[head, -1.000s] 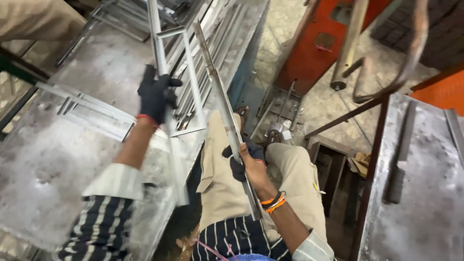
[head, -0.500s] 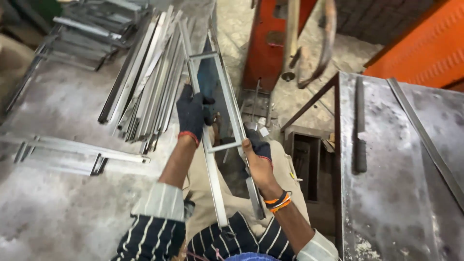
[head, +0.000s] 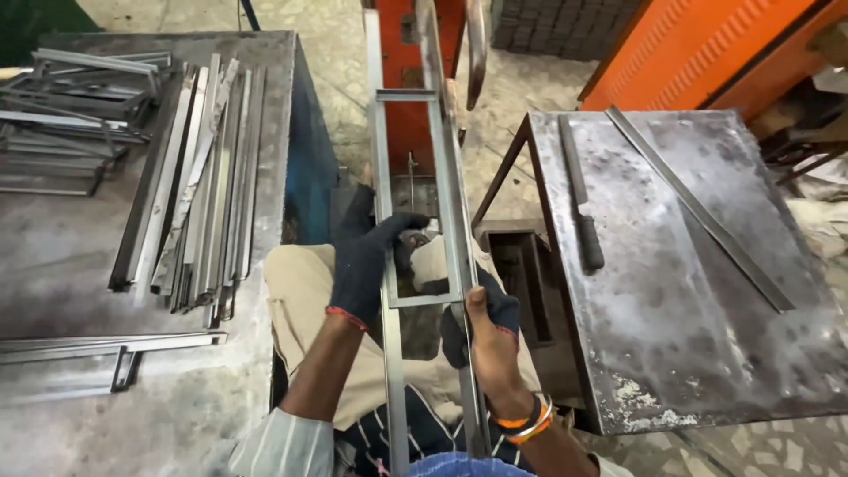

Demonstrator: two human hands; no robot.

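A long ladder-shaped steel frame (head: 386,168) made of two rails and cross bars stands upright in front of me, over my lap. My left hand (head: 367,261), in a dark glove, grips the left rail near the lower cross bar. My right hand (head: 481,331), with a dark glove and orange bangles at the wrist, is closed on the right rail a little lower.
A metal table (head: 71,265) on the left carries a bundle of steel strips (head: 199,177), stacked frames (head: 71,115) and another frame (head: 106,353). On the right stands a steel table (head: 698,283) with a long flat bar (head: 698,208) and a dark tool (head: 583,208). Orange machines (head: 698,44) stand behind.
I carried the frame off the left table and swung it to the right; it now stands between the two tables, with both hands gripping its rails.
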